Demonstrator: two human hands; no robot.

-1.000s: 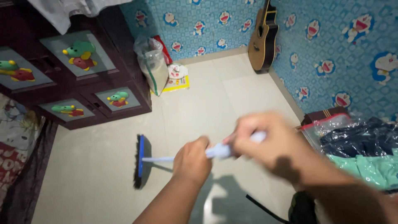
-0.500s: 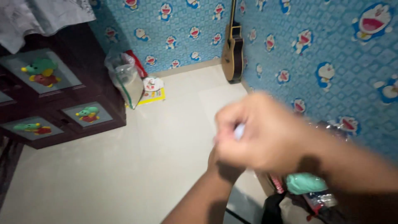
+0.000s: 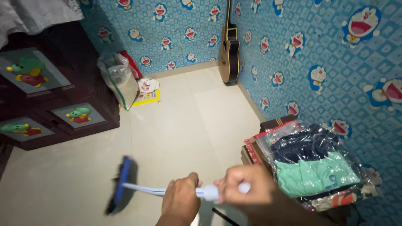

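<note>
Both my hands hold a pale blue broom handle (image 3: 144, 190) low in the view. My left hand (image 3: 181, 200) wraps the shaft ahead of my right hand (image 3: 242, 184), which closes over the handle's end. The broom head (image 3: 121, 184), blue on top with dark bristles, rests on the cream tiled floor (image 3: 167, 125) to the left of my hands and looks blurred.
A dark wooden cabinet (image 3: 50, 88) with cartoon panels stands at the left. Plastic bags (image 3: 121, 79) and a packet lie by its corner. A guitar (image 3: 229, 50) leans in the far corner. Bagged folded clothes (image 3: 314, 167) sit on a box at the right wall.
The broom head, hidden behind my raised hands half a second ago, is back on the floor at lower left. My hands have dropped toward the bottom of the view.
</note>
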